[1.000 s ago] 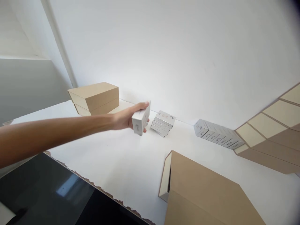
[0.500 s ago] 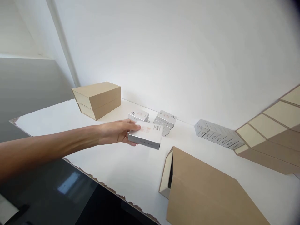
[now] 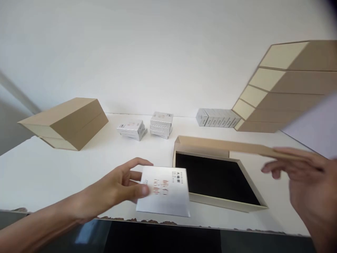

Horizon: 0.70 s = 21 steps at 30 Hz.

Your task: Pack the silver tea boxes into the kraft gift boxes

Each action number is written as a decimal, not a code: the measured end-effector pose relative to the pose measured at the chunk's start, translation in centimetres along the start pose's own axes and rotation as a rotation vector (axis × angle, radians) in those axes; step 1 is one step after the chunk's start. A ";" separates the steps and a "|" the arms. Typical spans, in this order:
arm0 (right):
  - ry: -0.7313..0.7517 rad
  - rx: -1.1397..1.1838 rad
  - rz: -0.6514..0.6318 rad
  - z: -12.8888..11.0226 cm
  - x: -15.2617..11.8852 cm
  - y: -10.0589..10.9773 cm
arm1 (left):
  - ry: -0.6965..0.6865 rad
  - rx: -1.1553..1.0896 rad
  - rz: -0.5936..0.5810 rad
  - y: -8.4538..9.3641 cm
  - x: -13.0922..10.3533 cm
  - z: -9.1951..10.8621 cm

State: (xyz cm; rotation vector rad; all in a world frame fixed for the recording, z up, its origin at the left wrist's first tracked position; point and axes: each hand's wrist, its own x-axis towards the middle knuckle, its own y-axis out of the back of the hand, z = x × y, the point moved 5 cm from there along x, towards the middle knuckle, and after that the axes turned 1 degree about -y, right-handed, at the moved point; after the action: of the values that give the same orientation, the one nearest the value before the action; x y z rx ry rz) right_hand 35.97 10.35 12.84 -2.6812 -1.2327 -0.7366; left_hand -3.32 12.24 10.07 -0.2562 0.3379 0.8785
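Between the thumb and fingers of my left hand (image 3: 118, 186) is a small white box (image 3: 164, 191) with dark and reddish print on its top. It is held just left of an open beige gift box (image 3: 226, 207), whose inside is black. My right hand (image 3: 308, 175) grips the right end of the gift box's raised lid (image 3: 223, 144), thumb below and fingers above. Part of that hand is blurred at the right edge.
Two small stacks of white boxes (image 3: 131, 129) (image 3: 161, 123) stand near the wall. A row of upright white boxes (image 3: 217, 117) leans by a tall stack of beige boxes (image 3: 271, 84). More beige boxes (image 3: 76, 123) lie at left. The table's front edge (image 3: 158, 221) is chipped.
The view has swung right. My left hand has brought the white box nearer, beside the gift box. My right hand has come into view, and the gift box's lid is now lifted open.
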 end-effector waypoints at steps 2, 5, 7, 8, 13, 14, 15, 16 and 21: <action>-0.015 0.044 -0.036 -0.7 1.7 -1.7 | -0.040 0.063 -0.008 -1.6 2.5 1.6; -0.038 0.055 -0.102 -1.6 3.2 -3.7 | -0.042 0.106 -0.054 -3.1 6.8 3.6; -0.043 0.052 -0.114 -1.7 3.3 -4.3 | -0.008 0.125 -0.083 -3.2 9.0 4.4; -0.044 0.049 -0.119 -1.6 3.2 -4.5 | 0.006 0.139 -0.095 -3.1 9.7 4.7; -0.078 0.032 -0.196 -0.3 2.2 -5.2 | 0.055 0.621 -0.063 -1.5 9.3 5.7; -0.077 0.027 -0.212 -0.1 2.1 -5.3 | 0.028 0.760 -0.004 -1.2 8.8 6.1; -0.070 0.023 -0.223 0.0 1.9 -5.4 | -0.012 0.865 0.044 -1.2 8.2 6.5; -0.060 0.023 -0.226 0.0 1.9 -5.5 | -0.055 0.929 0.058 -1.5 7.8 6.7; -0.072 0.037 -0.208 0.4 1.5 -5.8 | -0.296 1.214 -0.270 -6.9 8.8 4.9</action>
State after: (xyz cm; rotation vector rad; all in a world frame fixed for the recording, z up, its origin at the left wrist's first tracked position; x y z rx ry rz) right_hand 32.69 15.42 12.53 -2.5981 -1.5441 -0.6381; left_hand 8.23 15.93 11.73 0.9245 0.4874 0.3207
